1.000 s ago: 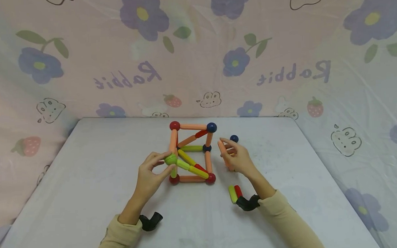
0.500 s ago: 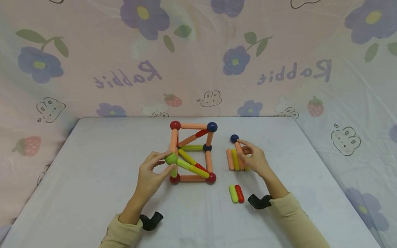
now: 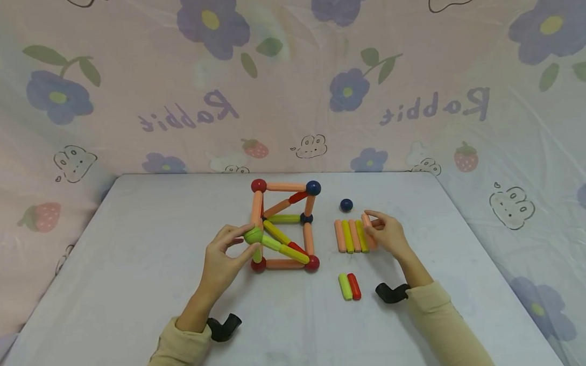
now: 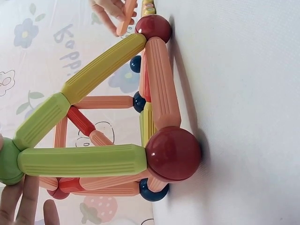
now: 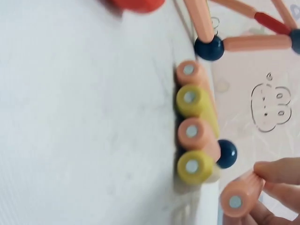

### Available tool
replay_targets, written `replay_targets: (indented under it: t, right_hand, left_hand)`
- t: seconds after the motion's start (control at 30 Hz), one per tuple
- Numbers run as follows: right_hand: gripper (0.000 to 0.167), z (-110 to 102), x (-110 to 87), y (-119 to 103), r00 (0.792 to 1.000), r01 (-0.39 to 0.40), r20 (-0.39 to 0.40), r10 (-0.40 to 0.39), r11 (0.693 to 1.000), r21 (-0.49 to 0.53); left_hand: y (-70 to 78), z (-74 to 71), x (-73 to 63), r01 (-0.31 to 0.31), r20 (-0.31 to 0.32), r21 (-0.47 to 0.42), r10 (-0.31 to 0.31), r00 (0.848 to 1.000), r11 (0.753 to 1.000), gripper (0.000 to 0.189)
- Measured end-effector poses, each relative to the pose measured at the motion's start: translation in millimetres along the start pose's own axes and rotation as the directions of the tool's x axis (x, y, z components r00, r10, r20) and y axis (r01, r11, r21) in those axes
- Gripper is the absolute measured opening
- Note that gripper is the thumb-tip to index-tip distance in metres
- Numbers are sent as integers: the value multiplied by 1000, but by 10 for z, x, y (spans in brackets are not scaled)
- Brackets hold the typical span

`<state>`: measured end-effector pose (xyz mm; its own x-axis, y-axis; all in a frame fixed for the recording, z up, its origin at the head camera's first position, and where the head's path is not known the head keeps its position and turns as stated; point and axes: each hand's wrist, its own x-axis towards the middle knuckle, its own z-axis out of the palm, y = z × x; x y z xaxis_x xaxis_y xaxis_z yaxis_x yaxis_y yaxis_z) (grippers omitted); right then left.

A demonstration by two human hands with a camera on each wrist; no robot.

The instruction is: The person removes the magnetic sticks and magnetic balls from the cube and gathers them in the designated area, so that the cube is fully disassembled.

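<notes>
A frame of magnetic rods and balls stands on the table. My left hand pinches its green ball between fingers and thumb. Light green rods run from that ball; in the left wrist view one green rod joins a dark red ball. To the right, my right hand pinches a loose peach magnetic rod, its metal end showing in the right wrist view. The rod is beside a row of peach and yellow rods lying side by side on the table.
Behind the row lies a single dark blue ball. Nearer me, a light green rod and a red rod lie side by side. A patterned curtain hangs behind the white table.
My right hand has moved right with the peach rod, from near the frame across to the right end of the rod row, uncovering the row. My left hand stays on the green ball.
</notes>
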<state>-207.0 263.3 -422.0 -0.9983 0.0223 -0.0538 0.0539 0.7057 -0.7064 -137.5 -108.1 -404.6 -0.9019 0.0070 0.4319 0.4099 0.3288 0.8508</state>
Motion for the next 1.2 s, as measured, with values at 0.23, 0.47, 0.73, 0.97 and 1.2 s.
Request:
replay_targets:
  t: [0.23,0.47,0.73,0.97,1.2]
  right_hand:
    - [49,-15,50,102,995,-97,32,97,995,-25]
    - [49,19,88,174,991,-119,61,121,992,-47]
    - [48,64,153,219,991,-111,70,116,991,-70]
    - [48,82,157,209,986,-135,88,142,987,-82]
    - [49,66,160,206,988,-117,91,126,988,-103]
  left_hand:
    - [10,1,2,4,-1,7,-4,1000,1000,41]
    - [2,11,7,-6,0,8,6,1000,1000,41]
    - [13,8,2,-4,-7,16,4,1000,1000,41]
    - [24,11,-12,-53,16,75,52,999,996,42]
    - [10,24,-20,-97,22,110,95,995,989,44]
